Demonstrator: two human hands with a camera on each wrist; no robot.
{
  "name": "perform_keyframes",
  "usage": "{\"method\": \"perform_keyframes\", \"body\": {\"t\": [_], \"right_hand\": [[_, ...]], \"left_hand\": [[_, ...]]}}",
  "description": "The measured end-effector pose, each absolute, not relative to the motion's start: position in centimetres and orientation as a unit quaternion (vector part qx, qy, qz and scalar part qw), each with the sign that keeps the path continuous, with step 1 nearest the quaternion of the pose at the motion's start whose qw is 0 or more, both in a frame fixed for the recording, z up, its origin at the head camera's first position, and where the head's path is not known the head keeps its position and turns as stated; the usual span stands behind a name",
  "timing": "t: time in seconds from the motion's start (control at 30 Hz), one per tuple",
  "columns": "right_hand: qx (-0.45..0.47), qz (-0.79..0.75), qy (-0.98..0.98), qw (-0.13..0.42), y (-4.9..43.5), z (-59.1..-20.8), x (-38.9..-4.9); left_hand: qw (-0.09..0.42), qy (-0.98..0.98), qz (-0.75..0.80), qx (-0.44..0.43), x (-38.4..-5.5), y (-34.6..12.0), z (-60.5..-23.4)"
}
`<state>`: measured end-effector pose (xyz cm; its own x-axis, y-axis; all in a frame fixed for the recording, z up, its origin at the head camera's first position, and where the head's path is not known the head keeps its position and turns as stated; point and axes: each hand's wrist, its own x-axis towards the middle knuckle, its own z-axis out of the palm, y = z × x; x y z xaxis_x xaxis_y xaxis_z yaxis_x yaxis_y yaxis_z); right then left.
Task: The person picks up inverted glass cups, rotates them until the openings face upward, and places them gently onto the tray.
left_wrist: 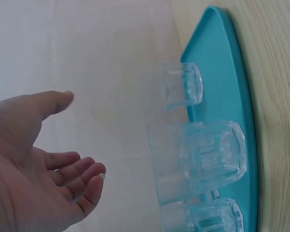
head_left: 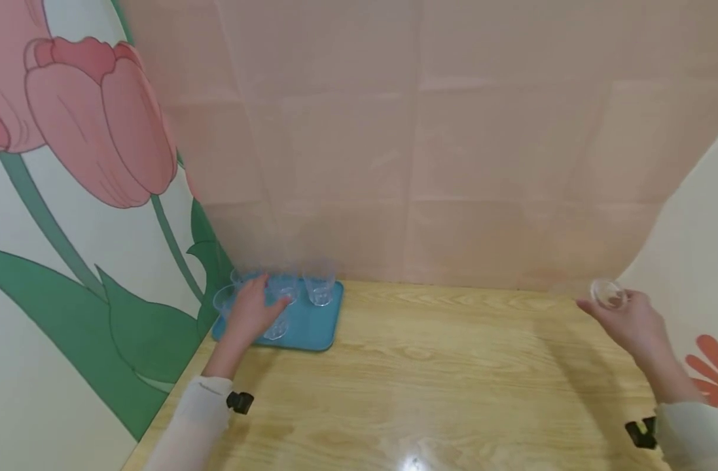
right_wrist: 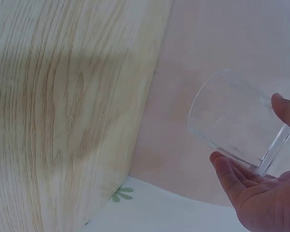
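Observation:
My left hand (head_left: 251,313) is over the blue tray (head_left: 317,337) at the left, among several clear tumblers (head_left: 320,294). In the left wrist view its thumb stands apart from loosely bent fingers, with nothing between them. The nearest upright tumbler (left_wrist: 217,152) is a short way from the fingertips. Far to the right, my right hand (head_left: 637,327) grips a clear tumbler (head_left: 609,294) near its base, above the table. This tumbler is tilted, its mouth pointing toward the table side in the right wrist view.
The light wooden table (head_left: 429,366) runs between both hands. A pinkish sheet (head_left: 417,163) covers the wall behind it. A wall painted with tulips (head_left: 93,118) borders the left side, and a pale wall (head_left: 703,261) with a flower borders the right.

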<state>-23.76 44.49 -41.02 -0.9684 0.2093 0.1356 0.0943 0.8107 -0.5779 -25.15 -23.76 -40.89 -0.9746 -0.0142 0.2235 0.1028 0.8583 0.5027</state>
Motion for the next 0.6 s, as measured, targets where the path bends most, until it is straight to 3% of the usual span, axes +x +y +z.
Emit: {"method": "perform_keyframes", "body": {"t": [0.6], "right_hand": [[-0.085, 0.355, -0.924, 0.118, 40.4, -39.4, -18.3]], "left_hand": [[0.151, -0.915, -0.36, -0.099, -23.0, -22.5, -40.4]]}}
